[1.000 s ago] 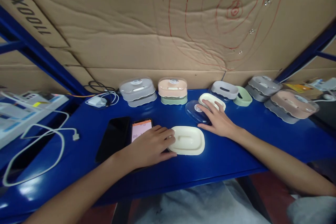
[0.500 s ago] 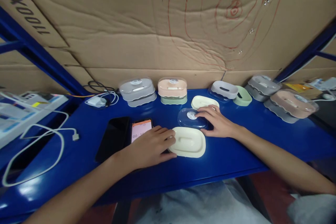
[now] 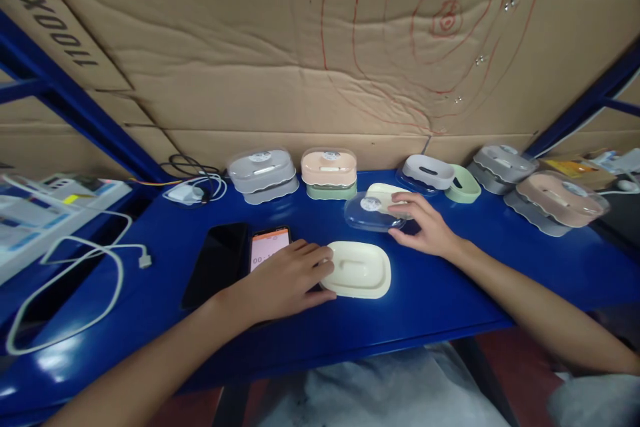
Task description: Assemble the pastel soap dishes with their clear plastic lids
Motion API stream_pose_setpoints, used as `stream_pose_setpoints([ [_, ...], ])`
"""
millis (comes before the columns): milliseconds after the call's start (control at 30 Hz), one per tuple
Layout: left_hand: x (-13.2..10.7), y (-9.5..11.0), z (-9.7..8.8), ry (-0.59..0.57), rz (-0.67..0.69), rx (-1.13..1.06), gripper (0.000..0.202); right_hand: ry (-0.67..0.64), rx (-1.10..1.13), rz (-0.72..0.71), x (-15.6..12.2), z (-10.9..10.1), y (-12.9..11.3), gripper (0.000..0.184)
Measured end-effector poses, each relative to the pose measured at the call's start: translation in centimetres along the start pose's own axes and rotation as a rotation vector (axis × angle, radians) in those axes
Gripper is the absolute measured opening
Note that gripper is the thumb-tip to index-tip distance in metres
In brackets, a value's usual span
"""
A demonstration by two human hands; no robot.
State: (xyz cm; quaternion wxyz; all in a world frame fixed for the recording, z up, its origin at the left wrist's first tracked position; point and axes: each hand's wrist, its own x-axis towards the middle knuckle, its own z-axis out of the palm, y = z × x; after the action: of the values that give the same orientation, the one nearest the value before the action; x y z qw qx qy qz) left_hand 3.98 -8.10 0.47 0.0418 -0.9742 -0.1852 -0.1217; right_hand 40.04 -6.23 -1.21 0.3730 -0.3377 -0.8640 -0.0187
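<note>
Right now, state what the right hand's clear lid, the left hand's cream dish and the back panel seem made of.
Clear lid: probably glossy plastic; it glints, and the blue table shows through.
Cream dish: likely smooth plastic, by its soft shine.
Back panel: apparently matte cardboard, by its creases.

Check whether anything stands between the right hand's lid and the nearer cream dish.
Nothing visible does: the right hand holds the clear lid beyond the dish, whose left end the left hand touches.
</note>
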Motion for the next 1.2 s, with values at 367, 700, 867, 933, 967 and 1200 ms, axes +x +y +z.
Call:
stream_pose_setpoints([
  [367,-0.1,0.1,0.5,0.033,-0.045,-0.013,0.028,-0.026,-0.13,0.254,-0.4,-0.2,3.7,0.037],
  [700,0.2,-0.1,0.2,0.251,-0.069,0.053,0.031,-0.262,0.014,-0.282,0.6,0.8,-5.4,0.037],
  [867,0.2,-0.1,0.1,0.206,-0.077,0.078,0.035,-0.084,-0.141,-0.119,0.6,-0.5,-2.1,0.025],
  [933,0.2,0.0,0.0,0.171,-0.06,0.064,0.032,-0.021,-0.221,0.014,0.5,-1.2,0.0,0.023],
  [967,0.3,0.0,0.0,0.15,-0.052,0.056,0.029,0.005,-0.251,0.088,0.4,-1.5,1.1,0.024],
  [1200,0.3,0.1,-0.1,0.055,-0.031,0.041,0.019,0.083,-0.444,0.357,-0.7,-1.5,5.6,0.04],
])
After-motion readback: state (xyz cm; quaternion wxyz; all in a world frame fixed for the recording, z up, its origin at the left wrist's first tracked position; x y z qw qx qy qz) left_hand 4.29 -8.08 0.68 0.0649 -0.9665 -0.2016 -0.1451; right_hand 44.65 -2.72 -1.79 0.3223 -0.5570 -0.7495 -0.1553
